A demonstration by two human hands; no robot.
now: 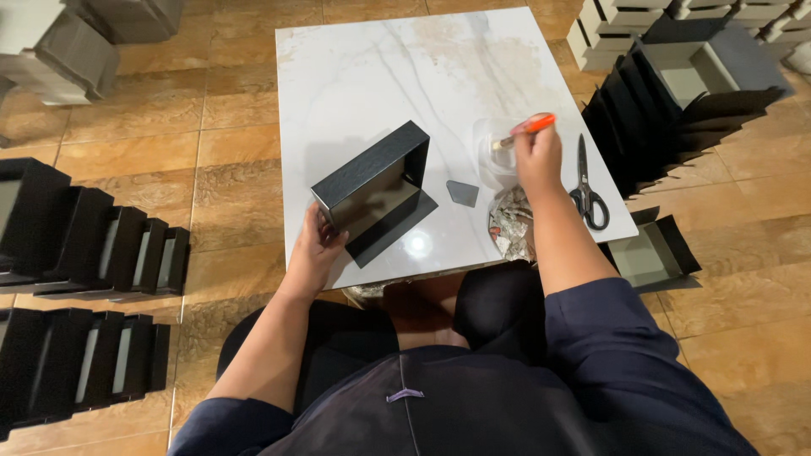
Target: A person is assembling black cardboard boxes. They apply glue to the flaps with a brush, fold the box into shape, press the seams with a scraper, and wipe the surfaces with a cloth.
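A black open box frame [374, 187] stands tilted on the white marble table [372, 76], with a flap lying flat toward me. My left hand [317, 250] grips its near left corner. My right hand [538, 154] holds an orange-handled brush [525, 130], its tip inside a clear plastic cup [497, 152]. A small grey scrap [462, 193] lies between the box and the cup.
Black scissors [587, 181] lie right of my right hand. A clear container of paper scraps [511, 225] sits at the table's near edge. Rows of black boxes [93, 253] stand on the tiled floor at left, more black and grey boxes [676, 93] at right.
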